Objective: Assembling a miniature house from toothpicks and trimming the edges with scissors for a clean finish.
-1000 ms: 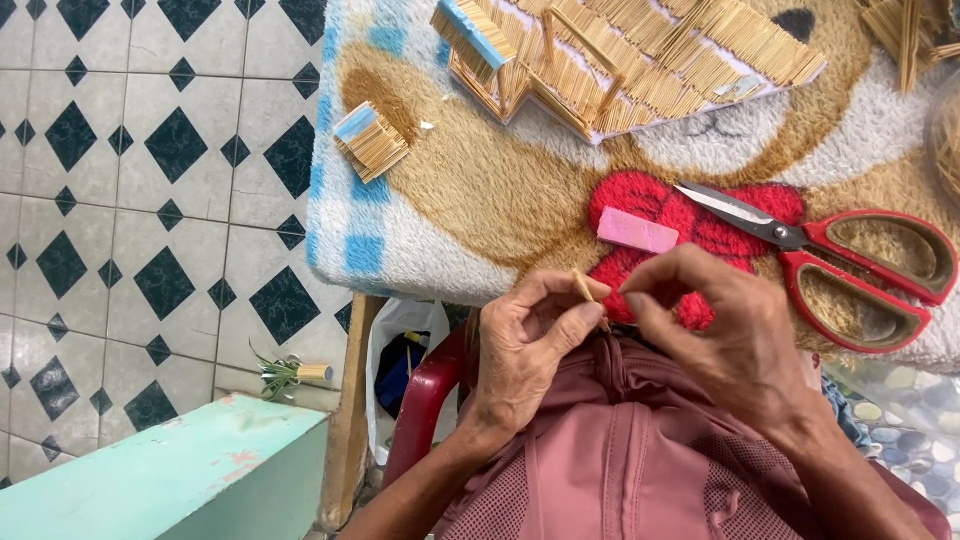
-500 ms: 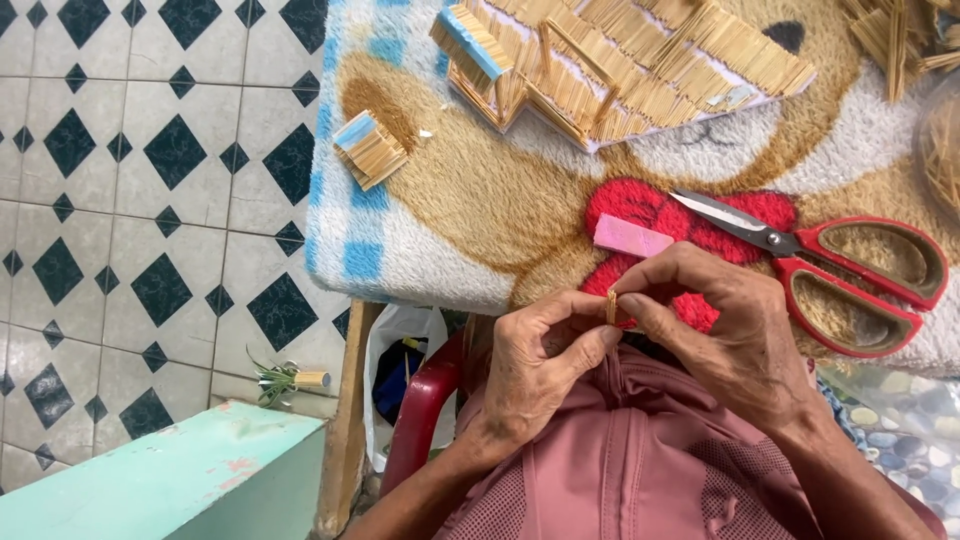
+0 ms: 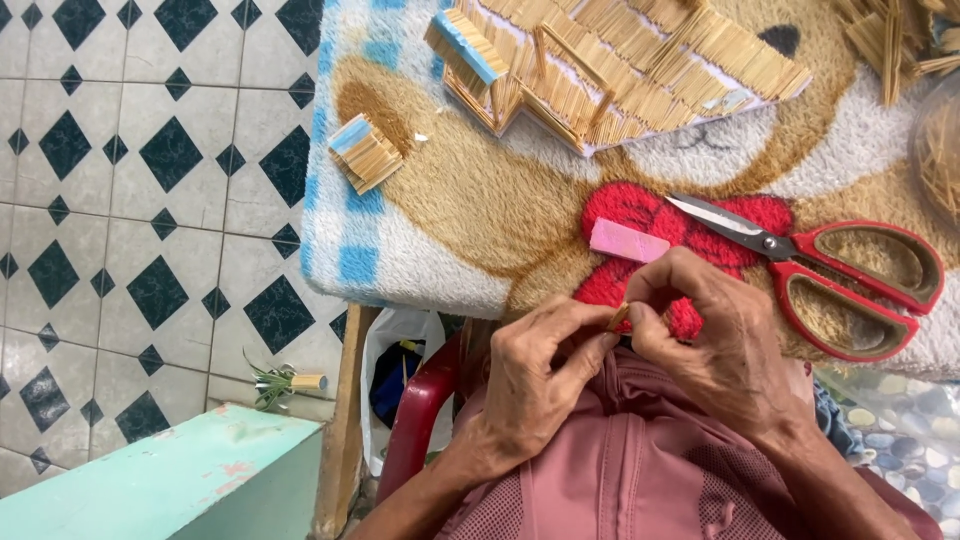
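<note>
at the table edge, your left hand (image 3: 535,375) and right hand (image 3: 715,335) both pinch a small stick (image 3: 619,318), tilted, tip up-right; scissors (image 3: 820,270) lie nearer the right.

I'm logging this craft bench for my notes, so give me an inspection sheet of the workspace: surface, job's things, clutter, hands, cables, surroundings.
Surface: plush bear-pattern mat covering the table.
Job's things: small wooden stick pinched between both hands; stick-built model house; small stick bundle.
Clutter: red-handled scissors, shut; pink block; loose sticks at far corner.
Hands: left hand and right hand meet at the stick, at the table edge.
Cables: nothing seen.
Surroundings: black-and-white tiled floor, mint-green bench, red chair.
</note>
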